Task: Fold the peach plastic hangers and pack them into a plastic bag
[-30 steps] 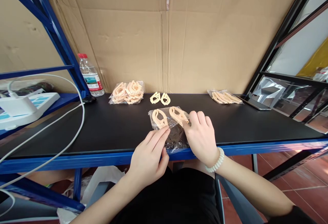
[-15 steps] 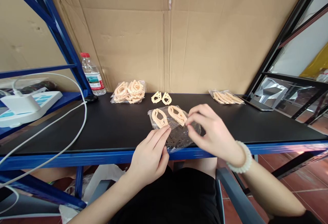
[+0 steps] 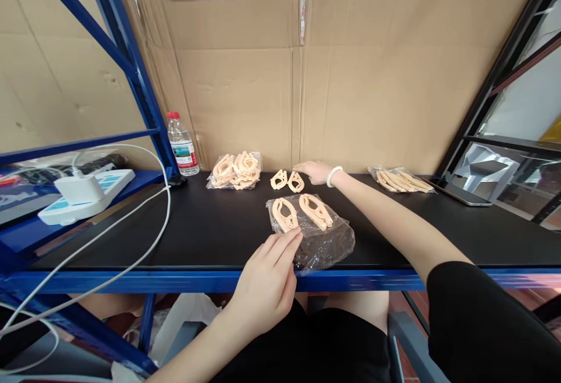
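Two beige folded hangers [image 3: 316, 212], seemingly plastic, lie side by side at the far end of a clear plastic bag [image 3: 331, 248] on the table. My left hand [image 3: 272, 275] is at the bag's near left, its fingers pressed together on the plastic by the lower end of the left hanger [image 3: 284, 210]. Stretched toward the back, my right hand [image 3: 314, 171] has its fingers extended just above two smaller beige clip-like pieces [image 3: 295, 182]. It holds nothing that I can see; its thumb is partly hidden.
At the back left stand a water bottle [image 3: 183, 148] and a bag of several beige pieces [image 3: 236, 171]. Another filled bag [image 3: 401, 180] and a phone [image 3: 460, 192] lie at the back right. White cables [image 3: 164, 219] loop from a power strip [image 3: 87, 199]; cardboard [image 3: 372, 79] walls the back.
My right hand has left the bag and reached forward to the small pieces at the back. My left hand stays at the bag. The view has tilted up.
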{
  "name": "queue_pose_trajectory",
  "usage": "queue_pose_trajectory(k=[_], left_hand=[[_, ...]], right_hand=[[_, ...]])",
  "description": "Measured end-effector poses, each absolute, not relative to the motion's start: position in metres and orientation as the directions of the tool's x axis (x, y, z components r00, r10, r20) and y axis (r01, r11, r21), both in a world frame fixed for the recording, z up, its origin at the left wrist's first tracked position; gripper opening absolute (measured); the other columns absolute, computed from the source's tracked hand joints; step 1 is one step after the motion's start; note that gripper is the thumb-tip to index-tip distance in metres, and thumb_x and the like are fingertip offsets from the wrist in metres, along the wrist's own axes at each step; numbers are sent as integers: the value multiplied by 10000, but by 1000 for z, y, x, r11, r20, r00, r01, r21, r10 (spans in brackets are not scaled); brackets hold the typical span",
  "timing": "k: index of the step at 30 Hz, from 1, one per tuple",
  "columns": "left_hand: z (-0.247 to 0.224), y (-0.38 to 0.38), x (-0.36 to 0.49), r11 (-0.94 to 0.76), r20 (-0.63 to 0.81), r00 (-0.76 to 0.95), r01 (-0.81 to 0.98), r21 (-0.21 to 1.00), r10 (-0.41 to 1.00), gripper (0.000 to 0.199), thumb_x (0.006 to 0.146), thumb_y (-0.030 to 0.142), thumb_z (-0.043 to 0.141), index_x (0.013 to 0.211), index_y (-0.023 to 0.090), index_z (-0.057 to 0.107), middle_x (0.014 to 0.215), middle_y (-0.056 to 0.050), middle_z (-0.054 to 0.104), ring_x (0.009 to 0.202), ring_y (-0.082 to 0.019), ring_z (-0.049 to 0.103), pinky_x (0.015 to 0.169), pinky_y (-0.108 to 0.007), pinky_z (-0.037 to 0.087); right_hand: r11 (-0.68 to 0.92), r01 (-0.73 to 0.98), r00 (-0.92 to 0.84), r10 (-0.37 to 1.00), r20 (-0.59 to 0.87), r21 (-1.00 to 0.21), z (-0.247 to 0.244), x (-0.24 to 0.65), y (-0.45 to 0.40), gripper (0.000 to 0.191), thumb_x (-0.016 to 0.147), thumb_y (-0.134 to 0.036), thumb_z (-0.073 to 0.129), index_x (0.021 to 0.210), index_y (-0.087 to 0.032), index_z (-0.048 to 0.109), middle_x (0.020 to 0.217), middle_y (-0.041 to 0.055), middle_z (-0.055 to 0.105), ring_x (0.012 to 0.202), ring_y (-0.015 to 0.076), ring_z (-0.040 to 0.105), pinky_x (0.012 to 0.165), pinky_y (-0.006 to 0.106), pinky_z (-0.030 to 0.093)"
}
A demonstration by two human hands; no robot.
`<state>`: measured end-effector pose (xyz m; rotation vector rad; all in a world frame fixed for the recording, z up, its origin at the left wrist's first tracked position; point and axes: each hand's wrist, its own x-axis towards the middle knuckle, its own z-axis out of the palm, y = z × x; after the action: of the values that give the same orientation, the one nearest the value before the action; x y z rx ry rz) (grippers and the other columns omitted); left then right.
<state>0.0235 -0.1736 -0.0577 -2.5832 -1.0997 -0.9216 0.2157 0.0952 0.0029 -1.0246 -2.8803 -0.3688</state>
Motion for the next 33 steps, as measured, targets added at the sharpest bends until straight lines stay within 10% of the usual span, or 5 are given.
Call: queue_pose_trajectory(k=[25,33], left_hand=[[-62,-171,25,-698,609,541,715,31,580,516,843,74,413,1357,68,460,1362,-136,530,1169,-253,514,985,-392,481],[-64,-171,26,-684,601,532,728,34,597,503,870,94,389,1368,74,454,1381,-126,516,1168,-245,510,983,-393,480]], right_hand=[[652,720,-694,658,292,240,-34,331,-40,317,992,-226,385,1167,-104,618,977,124,598,760,189,621,748,315,522],[688,697,-707,611,355,203,-30,330,-153,352,989,-152,339,1268,-173,553,1103,114,621,955,226,618,831,376,547]])
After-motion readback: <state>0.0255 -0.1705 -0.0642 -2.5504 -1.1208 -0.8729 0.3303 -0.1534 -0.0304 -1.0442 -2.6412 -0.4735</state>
